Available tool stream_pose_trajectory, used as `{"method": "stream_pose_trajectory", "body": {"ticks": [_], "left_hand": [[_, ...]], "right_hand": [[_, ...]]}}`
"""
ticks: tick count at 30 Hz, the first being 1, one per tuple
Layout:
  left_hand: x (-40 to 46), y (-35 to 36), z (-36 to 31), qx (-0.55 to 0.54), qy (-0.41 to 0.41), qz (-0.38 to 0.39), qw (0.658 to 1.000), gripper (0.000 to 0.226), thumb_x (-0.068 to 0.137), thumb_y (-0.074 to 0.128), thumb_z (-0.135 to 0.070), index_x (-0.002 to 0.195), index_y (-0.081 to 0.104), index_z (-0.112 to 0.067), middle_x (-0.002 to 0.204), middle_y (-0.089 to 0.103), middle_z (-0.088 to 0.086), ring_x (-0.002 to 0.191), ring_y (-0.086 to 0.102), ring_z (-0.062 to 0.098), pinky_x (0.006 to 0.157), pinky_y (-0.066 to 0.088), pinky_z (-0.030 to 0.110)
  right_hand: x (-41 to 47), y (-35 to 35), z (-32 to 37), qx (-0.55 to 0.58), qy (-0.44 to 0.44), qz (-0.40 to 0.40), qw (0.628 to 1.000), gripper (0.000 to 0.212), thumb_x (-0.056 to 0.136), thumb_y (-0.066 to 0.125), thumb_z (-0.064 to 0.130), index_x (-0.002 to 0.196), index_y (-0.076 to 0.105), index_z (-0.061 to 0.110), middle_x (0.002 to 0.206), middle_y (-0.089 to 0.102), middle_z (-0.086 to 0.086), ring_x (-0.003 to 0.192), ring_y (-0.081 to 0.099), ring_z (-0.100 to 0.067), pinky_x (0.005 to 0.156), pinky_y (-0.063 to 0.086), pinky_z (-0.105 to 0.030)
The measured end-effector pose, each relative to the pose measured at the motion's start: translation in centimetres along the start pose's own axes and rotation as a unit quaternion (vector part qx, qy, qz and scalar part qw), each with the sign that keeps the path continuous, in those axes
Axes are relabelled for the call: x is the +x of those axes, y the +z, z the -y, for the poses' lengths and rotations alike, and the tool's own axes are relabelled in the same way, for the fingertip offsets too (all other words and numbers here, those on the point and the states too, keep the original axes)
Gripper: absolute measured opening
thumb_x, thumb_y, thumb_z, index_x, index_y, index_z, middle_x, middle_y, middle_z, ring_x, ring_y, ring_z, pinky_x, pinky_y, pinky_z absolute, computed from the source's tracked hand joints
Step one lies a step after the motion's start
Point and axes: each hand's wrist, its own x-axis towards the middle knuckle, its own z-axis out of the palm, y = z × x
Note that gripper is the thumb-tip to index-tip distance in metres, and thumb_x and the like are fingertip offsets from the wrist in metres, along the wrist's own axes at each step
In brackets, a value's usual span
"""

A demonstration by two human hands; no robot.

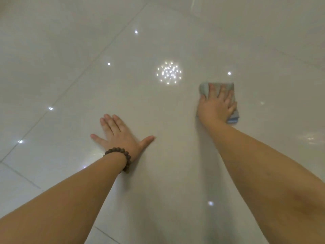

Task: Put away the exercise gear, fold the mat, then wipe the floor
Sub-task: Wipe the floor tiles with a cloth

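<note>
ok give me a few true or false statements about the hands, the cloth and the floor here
1. The right hand presses a cloth on the floor. True.
2. The left hand holds a spray bottle. False: it lies flat on the tiles, holding nothing.
3. A beaded bracelet is on the left wrist. True.
4. The cloth is bright red. False: it is grey-blue.
5. The floor is carpeted. False: it is glossy pale tile.

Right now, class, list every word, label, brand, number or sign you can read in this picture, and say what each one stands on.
None: no readable text anywhere.
The cloth under the right hand, the bead bracelet by the left hand and the tiled floor show no lettering, only light reflections.
</note>
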Motion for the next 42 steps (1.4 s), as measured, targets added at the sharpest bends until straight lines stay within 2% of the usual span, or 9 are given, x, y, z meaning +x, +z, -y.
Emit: {"method": "stream_pose_trajectory", "body": {"ticks": [5,12,19,22,25,31,37,39,42], "left_hand": [[0.0,-0.4,0.4,-0.038,0.023,0.021,0.999,0.129,0.065,0.023,-0.093,0.146,-0.022,-0.003,0.156,-0.027,0.014,0.143,-0.025,0.030,0.111,-0.003,0.065],[2.9,-3.3,7.6,-0.083,-0.022,-0.048,0.995,0.140,0.051,0.029,-0.093,0.148,-0.021,-0.005,0.156,-0.026,0.013,0.145,-0.021,0.028,0.117,-0.001,0.057],[7.4,-5.3,7.9,-0.043,-0.030,0.063,0.997,0.161,0.036,0.051,-0.098,0.145,-0.026,-0.008,0.155,-0.031,0.010,0.144,-0.025,0.028,0.111,0.000,0.068],[7.7,-5.6,8.1,-0.031,-0.032,0.098,0.994,0.165,0.035,0.055,-0.097,0.143,-0.031,-0.005,0.153,-0.034,0.012,0.142,-0.027,0.031,0.110,0.001,0.069],[8.0,-5.9,8.0,-0.028,-0.035,0.115,0.992,0.165,0.036,0.055,-0.096,0.140,-0.035,-0.004,0.150,-0.037,0.015,0.141,-0.030,0.033,0.109,-0.001,0.069],[8.4,-6.0,8.1,-0.044,-0.032,0.151,0.987,0.166,0.037,0.055,-0.096,0.135,-0.042,-0.004,0.146,-0.044,0.017,0.136,-0.037,0.036,0.107,-0.005,0.071],[8.6,-6.0,8.0,-0.045,-0.031,0.164,0.985,0.165,0.039,0.054,-0.096,0.133,-0.043,-0.003,0.143,-0.047,0.018,0.134,-0.041,0.037,0.105,-0.008,0.071],[8.6,-6.1,8.1,-0.047,-0.029,0.167,0.984,0.163,0.040,0.054,-0.095,0.134,-0.043,-0.003,0.143,-0.047,0.018,0.133,-0.041,0.038,0.105,-0.008,0.071],[8.6,-6.1,8.0,-0.032,-0.022,0.182,0.983,0.157,0.043,0.050,-0.097,0.135,-0.041,-0.007,0.141,-0.048,0.020,0.131,-0.043,0.040,0.105,-0.009,0.072]], "right_hand": [[-5.7,1.3,0.9,-0.061,-0.482,0.071,0.871,0.052,0.091,0.031,0.051,0.141,0.040,0.038,0.153,0.032,-0.001,0.143,0.024,-0.026,0.115,0.016,-0.050],[0.6,-0.1,-0.3,0.008,-0.012,0.010,1.000,0.054,0.096,0.033,0.048,0.148,0.025,0.035,0.159,0.014,-0.002,0.146,0.005,-0.025,0.117,0.004,-0.049],[-3.7,2.2,3.3,-0.075,-0.632,0.077,0.768,0.053,0.091,0.034,0.054,0.142,0.037,0.040,0.155,0.028,0.001,0.143,0.024,-0.026,0.114,0.012,-0.042],[5.2,0.8,4.1,-0.037,-0.262,0.020,0.964,0.058,0.090,0.024,0.055,0.146,0.027,0.040,0.158,0.019,0.000,0.146,0.013,-0.024,0.116,0.005,-0.042],[4.4,2.0,11.1,0.016,0.020,-0.007,1.000,0.054,0.095,0.033,0.045,0.147,0.028,0.034,0.159,0.013,-0.003,0.147,0.004,-0.026,0.116,0.003,-0.051],[0.1,4.6,16.4,-0.074,-0.639,0.084,0.761,0.052,0.092,0.034,0.050,0.142,0.037,0.038,0.155,0.028,0.000,0.143,0.023,-0.026,0.115,0.017,-0.049],[6.7,4.1,21.0,0.017,0.002,0.001,1.000,0.056,0.095,0.032,0.043,0.149,0.024,0.032,0.159,0.014,-0.004,0.146,0.008,-0.028,0.116,0.006,-0.052],[1.5,5.6,25.0,0.014,-0.196,0.043,0.980,0.057,0.094,0.032,0.042,0.149,0.025,0.028,0.158,0.017,-0.007,0.145,0.013,-0.031,0.116,0.006,-0.050],[-5.0,6.9,24.7,-0.014,-0.634,0.134,0.762,0.054,0.094,0.035,0.048,0.145,0.033,0.033,0.154,0.031,-0.003,0.143,0.022,-0.026,0.115,0.008,-0.044]]}}
